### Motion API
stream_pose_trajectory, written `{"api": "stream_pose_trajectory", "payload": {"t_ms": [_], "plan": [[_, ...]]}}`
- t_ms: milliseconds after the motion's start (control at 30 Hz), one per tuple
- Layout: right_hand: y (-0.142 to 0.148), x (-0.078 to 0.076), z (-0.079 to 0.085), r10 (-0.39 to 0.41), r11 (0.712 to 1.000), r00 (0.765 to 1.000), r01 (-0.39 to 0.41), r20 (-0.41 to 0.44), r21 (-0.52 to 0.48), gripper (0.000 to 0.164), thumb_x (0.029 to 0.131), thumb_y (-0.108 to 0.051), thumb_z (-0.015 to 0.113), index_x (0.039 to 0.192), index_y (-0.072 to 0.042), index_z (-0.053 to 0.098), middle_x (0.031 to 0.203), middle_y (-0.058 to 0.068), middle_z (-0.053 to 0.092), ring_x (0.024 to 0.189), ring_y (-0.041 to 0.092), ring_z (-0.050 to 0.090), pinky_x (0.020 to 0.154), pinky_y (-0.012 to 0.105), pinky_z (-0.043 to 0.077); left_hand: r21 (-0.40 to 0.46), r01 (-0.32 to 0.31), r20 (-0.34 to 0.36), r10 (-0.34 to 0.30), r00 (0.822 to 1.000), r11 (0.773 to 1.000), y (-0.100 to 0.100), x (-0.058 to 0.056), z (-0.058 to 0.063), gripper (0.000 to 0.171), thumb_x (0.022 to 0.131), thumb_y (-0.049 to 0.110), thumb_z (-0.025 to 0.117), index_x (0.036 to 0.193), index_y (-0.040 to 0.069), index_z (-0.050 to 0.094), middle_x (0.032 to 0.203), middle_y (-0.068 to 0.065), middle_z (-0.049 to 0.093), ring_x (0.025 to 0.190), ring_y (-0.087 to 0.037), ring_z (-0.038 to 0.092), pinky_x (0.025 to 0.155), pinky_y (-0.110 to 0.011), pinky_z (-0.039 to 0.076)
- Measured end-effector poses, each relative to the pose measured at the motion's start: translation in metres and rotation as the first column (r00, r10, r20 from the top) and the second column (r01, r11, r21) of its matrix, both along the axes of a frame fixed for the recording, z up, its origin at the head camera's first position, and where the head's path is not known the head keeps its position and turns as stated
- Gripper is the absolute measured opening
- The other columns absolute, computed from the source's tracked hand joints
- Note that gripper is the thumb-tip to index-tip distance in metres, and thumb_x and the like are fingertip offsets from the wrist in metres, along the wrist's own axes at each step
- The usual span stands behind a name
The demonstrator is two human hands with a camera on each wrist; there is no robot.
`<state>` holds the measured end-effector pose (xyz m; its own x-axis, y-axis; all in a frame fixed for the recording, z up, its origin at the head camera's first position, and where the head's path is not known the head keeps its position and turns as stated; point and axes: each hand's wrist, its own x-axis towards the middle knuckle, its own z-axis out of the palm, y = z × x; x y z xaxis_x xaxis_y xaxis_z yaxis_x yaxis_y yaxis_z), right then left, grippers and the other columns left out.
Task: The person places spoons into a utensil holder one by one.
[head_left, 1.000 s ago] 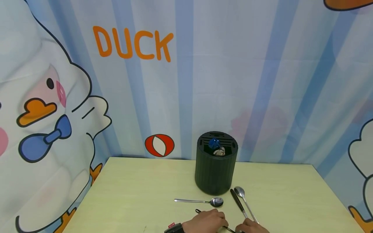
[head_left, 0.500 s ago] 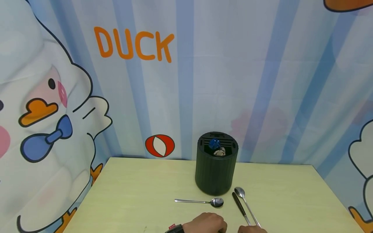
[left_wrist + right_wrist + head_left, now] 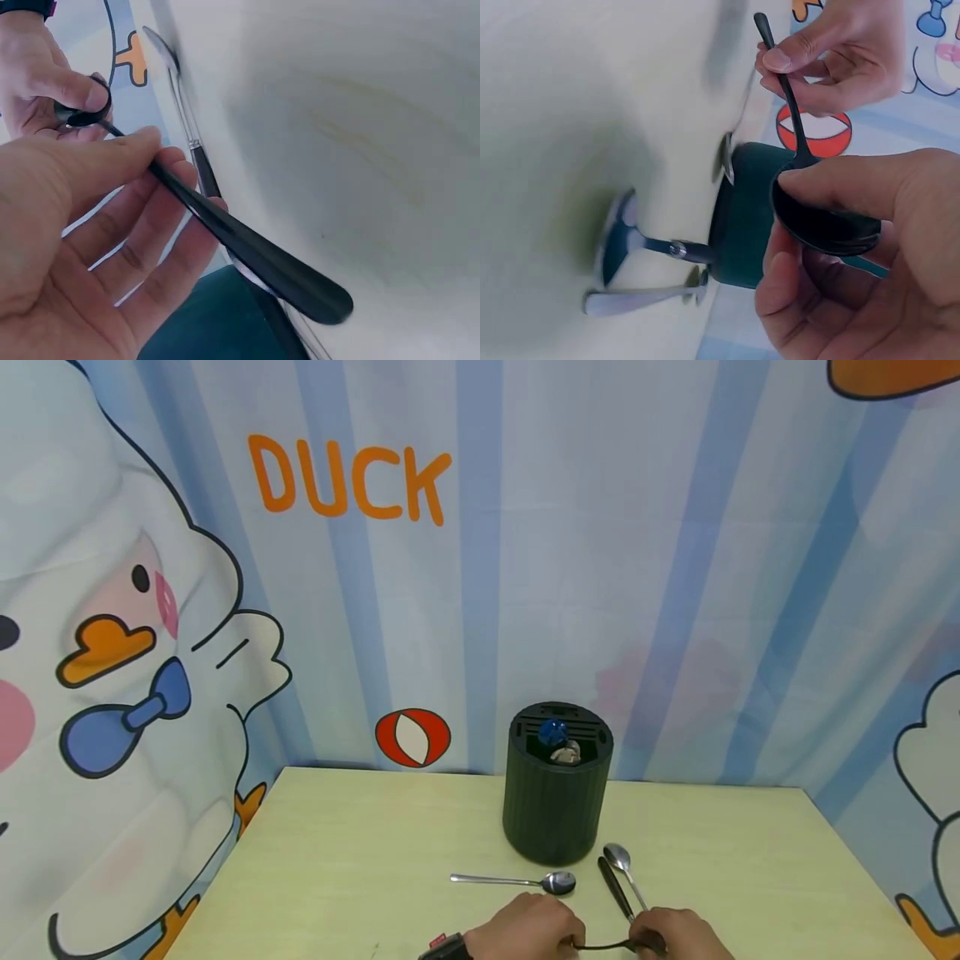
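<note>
Both hands hold one black spoon [image 3: 600, 947] low in the head view. My left hand [image 3: 528, 927] pinches its handle [image 3: 251, 244] between thumb and fingers; the handle's rounded end sticks out past the fingertips in the left wrist view. My right hand [image 3: 682, 935] grips the spoon's bowl [image 3: 825, 225], with the thumb pressed on its inside. Just beyond the hands lie a silver spoon [image 3: 558, 882] turned sideways, a utensil with a black handle [image 3: 615, 887] and a second silver spoon [image 3: 618, 857]. The black-handled utensil has a broad metal head [image 3: 619, 240] in the right wrist view.
A dark green ribbed utensil holder [image 3: 555, 814] stands upright behind the spoons. In its slotted top sit a round blue thing [image 3: 553, 732] and a shiny pale one [image 3: 567, 752]. The light wooden table [image 3: 360, 835] ends at a duck-print curtain [image 3: 555, 568].
Both hands dipped toward the bottom edge of the head view, then rose again with the black spoon. My right hand now shows more fully, around its bowl. The silver spoons stay put.
</note>
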<state>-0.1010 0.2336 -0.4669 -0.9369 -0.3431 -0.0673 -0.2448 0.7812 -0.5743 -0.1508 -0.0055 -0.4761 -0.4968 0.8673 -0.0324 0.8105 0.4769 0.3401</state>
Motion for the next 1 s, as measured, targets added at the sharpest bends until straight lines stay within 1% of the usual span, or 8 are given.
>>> {"api": "stream_pose_trajectory", "payload": {"t_ms": [167, 267, 400, 533, 600, 800, 900, 1000], "plan": [[0.002, 0.000, 0.013, -0.020, 1.000, 0.998, 0.019, -0.061, -0.017, 0.008, 0.084, -0.017, 0.076, 0.090, -0.014, 0.072, 0.083, -0.007, 0.069, 0.070, 0.000, 0.061, 0.060, 0.022, 0.050, 0.038, -0.020, 0.003, 0.020, 1.000, 0.999, -0.001, 0.000, 0.004, 0.008, 0.093, 0.021, 0.068, 0.092, 0.022, 0.076, 0.075, 0.019, 0.066, 0.064, 0.010, 0.049, 0.058, -0.007, 0.039], [0.001, 0.002, 0.019, -0.058, 0.998, 0.994, 0.054, -0.089, -0.044, 0.010, 0.084, -0.016, 0.076, 0.092, -0.014, 0.071, 0.085, -0.006, 0.069, 0.072, 0.000, 0.063, 0.059, 0.022, 0.049, 0.067, -0.024, -0.005, 0.025, 1.000, 0.997, -0.002, -0.001, 0.006, 0.007, 0.092, 0.022, 0.069, 0.092, 0.021, 0.076, 0.076, 0.018, 0.066, 0.065, 0.011, 0.050, 0.060, -0.005, 0.040], [-0.005, 0.005, 0.027, -0.119, 0.989, 0.982, 0.105, -0.146, -0.103, 0.013, 0.083, -0.011, 0.076, 0.094, -0.014, 0.070, 0.086, -0.006, 0.069, 0.070, -0.002, 0.061, 0.056, 0.021, 0.047, 0.109, -0.042, 0.037, 0.038, 0.999, 0.993, -0.003, -0.002, 0.009, 0.006, 0.092, 0.021, 0.069, 0.093, 0.019, 0.075, 0.078, 0.018, 0.066, 0.068, 0.011, 0.050, 0.063, -0.005, 0.042], [-0.012, 0.006, 0.037, -0.178, 0.976, 0.952, 0.138, -0.249, -0.170, 0.015, 0.084, -0.008, 0.075, 0.096, -0.016, 0.070, 0.086, -0.006, 0.068, 0.068, -0.005, 0.059, 0.056, 0.020, 0.048, 0.168, -0.074, 0.158, 0.048, 0.986, 0.983, -0.004, -0.003, 0.012, 0.010, 0.093, 0.018, 0.068, 0.100, 0.017, 0.075, 0.083, 0.017, 0.068, 0.072, 0.010, 0.052, 0.066, -0.008, 0.045], [-0.017, 0.007, 0.042, -0.215, 0.966, 0.938, 0.162, -0.272, -0.203, 0.016, 0.085, -0.007, 0.074, 0.097, -0.016, 0.070, 0.088, -0.005, 0.069, 0.068, -0.005, 0.059, 0.057, 0.020, 0.051, 0.196, -0.086, 0.211, 0.044, 0.976, 0.977, -0.005, -0.004, 0.013, 0.013, 0.093, 0.017, 0.067, 0.104, 0.016, 0.075, 0.086, 0.016, 0.069, 0.074, 0.010, 0.053, 0.067, -0.009, 0.047], [-0.032, 0.006, 0.057, -0.378, 0.908, 0.899, 0.314, -0.220, -0.278, 0.018, 0.084, -0.006, 0.075, 0.098, -0.018, 0.071, 0.092, -0.002, 0.071, 0.073, 0.000, 0.066, 0.060, 0.018, 0.054, 0.257, -0.100, 0.267, 0.029, 0.963, 0.961, -0.007, -0.006, 0.022, 0.014, 0.095, 0.015, 0.065, 0.107, 0.013, 0.073, 0.092, 0.013, 0.070, 0.079, 0.012, 0.055, 0.071, -0.010, 0.050], [-0.039, 0.005, 0.063, -0.414, 0.896, 0.867, 0.334, -0.277, -0.293, 0.018, 0.084, -0.006, 0.076, 0.098, -0.017, 0.072, 0.091, -0.002, 0.071, 0.073, 0.001, 0.067, 0.058, 0.017, 0.054, 0.312, -0.120, 0.289, 0.026, 0.957, 0.942, -0.010, -0.004, 0.026, 0.014, 0.096, 0.014, 0.064, 0.106, 0.012, 0.072, 0.093, 0.009, 0.071, 0.082, 0.011, 0.059, 0.073, -0.010, 0.051], [-0.046, 0.003, 0.067, -0.407, 0.899, 0.835, 0.294, -0.371, -0.325, 0.019, 0.084, -0.006, 0.076, 0.099, -0.017, 0.071, 0.091, -0.002, 0.071, 0.071, 0.000, 0.067, 0.058, 0.017, 0.054, 0.388, -0.153, 0.320, 0.023, 0.947, 0.909, -0.013, -0.003, 0.028, 0.013, 0.096, 0.014, 0.063, 0.105, 0.011, 0.072, 0.095, 0.003, 0.073, 0.084, 0.009, 0.063, 0.074, -0.010, 0.052]]}}
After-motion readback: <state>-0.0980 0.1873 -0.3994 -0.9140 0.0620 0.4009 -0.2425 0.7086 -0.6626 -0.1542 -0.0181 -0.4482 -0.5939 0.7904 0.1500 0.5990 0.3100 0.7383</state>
